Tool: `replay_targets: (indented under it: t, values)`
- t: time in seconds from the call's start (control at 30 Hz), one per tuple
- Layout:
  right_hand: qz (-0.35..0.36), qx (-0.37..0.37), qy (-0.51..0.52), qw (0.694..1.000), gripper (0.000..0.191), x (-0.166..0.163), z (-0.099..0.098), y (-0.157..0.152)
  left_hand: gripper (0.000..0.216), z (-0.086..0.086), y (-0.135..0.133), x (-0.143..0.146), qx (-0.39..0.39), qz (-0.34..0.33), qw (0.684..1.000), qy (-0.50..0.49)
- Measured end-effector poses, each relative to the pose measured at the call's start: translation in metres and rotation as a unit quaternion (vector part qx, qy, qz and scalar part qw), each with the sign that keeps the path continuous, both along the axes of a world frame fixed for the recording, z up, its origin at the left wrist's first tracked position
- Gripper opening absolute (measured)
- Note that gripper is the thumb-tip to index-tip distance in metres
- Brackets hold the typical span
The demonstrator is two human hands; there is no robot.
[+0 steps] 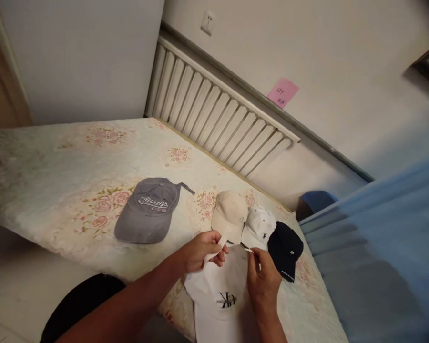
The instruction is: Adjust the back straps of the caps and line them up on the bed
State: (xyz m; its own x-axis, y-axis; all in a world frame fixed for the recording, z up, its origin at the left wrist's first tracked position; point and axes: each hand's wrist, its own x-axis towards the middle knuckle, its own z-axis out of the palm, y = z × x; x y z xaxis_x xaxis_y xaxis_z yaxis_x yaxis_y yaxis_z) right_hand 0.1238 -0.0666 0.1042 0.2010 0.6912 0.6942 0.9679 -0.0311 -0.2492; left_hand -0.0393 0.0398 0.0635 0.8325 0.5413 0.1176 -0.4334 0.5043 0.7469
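A white baseball cap (pixel 214 286) with dark lettering on its front lies before me, its brim toward my body. My left hand (pixel 203 250) is closed on one end of the cap's white back strap (pixel 219 247). Thumb and fingers of my right hand (pixel 264 276) pinch the strap's other side at the cap's edge. Just beyond my hands sit a beige cap (pixel 230 212), a white cap with a small dark logo (pixel 260 224) and a black cap (pixel 285 250), side by side. Off to the left rests a grey cap (pixel 148 209) with white script.
The caps lie on a floral-covered surface (pixel 128 157), with a white radiator (pixel 214 109) behind it. A blue curtain (pixel 372 247) hangs at the right. A pink note (pixel 283 93) is on the wall. Something black and rounded (pixel 82 300) is at lower left.
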Motion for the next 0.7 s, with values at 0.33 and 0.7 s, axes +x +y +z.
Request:
replay_targets:
  t: [0.33, 0.7]
  values:
    - [0.011, -0.046, 0.047, 0.998, 0.011, -0.017, -0.002, 0.010, 0.029, -0.014, 0.008, 0.006, -0.030, -0.017, 0.999, 0.003]
    - [0.011, -0.045, 0.133, 0.990, 0.009, -0.022, 0.002, 0.009, 0.025, -0.015, 0.011, -0.007, -0.060, -0.022, 0.998, -0.026]
